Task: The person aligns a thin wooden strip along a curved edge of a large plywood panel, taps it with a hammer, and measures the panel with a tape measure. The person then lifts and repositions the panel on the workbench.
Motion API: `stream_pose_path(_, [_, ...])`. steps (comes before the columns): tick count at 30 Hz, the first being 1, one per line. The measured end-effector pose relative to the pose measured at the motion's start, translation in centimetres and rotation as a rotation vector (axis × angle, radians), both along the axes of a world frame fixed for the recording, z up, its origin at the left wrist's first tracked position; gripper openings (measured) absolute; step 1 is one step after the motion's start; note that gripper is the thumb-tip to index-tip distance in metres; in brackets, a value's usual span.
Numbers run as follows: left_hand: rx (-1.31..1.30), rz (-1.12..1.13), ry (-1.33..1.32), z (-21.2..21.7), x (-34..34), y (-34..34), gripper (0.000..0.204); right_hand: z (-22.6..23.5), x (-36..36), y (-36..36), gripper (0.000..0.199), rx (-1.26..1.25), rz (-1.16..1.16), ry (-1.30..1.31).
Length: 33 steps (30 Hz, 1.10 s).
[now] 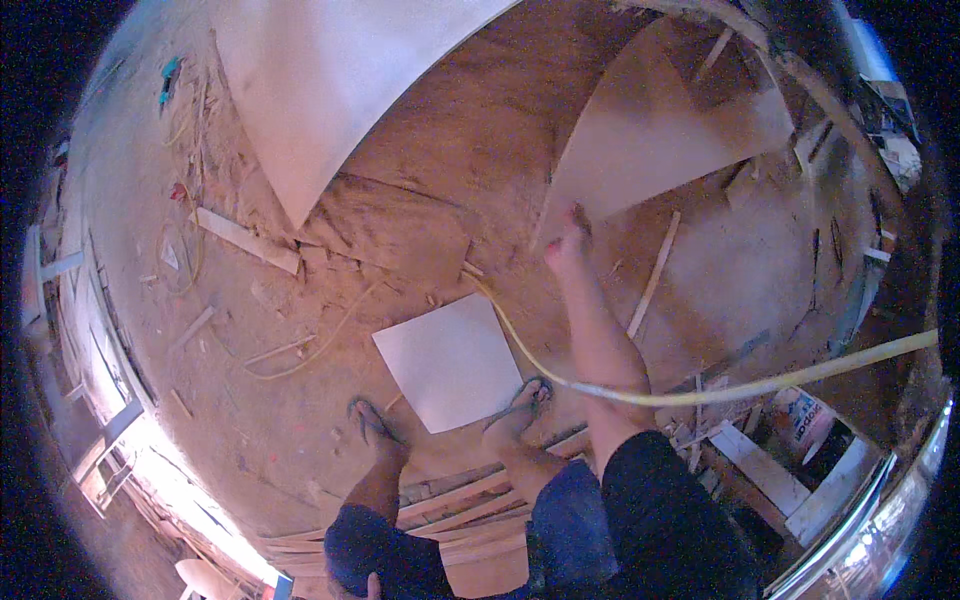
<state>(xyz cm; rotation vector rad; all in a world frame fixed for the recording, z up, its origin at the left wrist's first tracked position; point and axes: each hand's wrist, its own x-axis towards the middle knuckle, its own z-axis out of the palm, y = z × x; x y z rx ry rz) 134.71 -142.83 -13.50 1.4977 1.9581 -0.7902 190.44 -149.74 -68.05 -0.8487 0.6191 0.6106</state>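
Overhead, right hand [568,243] reached toward leaning plywood sheet [650,130], grip unclear; yellow hose [700,395] crossed forearm; white square panel [450,360] lay below sheet. Left hand unseen.

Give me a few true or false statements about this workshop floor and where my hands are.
1. The right hand reaches out toward the large board lying on the floor. True.
2. A yellow hose crosses the right forearm. True.
3. The person is wearing closed boots. False: flip-flops on bare feet.
4. The square white panel leans upright against a wall. False: it lies flat on the floor by the feet.
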Motion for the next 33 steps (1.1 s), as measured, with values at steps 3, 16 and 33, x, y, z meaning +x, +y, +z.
stream_pose_path(3, [-0.01,-0.01,-0.075,-0.5,-1.9,0.9,0.091,2.8,-2.0,-9.6,0.042,-0.1,-0.104,0.019])
stream_pose_path(16, [-0.068,-0.173,-0.283,-0.9,-2.6,5.8,0.088,25.2,-11.3,-39.1,0.058,-1.802,0.418,-0.532])
stream_pose_path(33, [-0.185,-0.539,-0.183,-3.6,-5.6,10.1,0.097,49.7,-37.9,-36.8,0.035,-1.063,0.089,0.13])
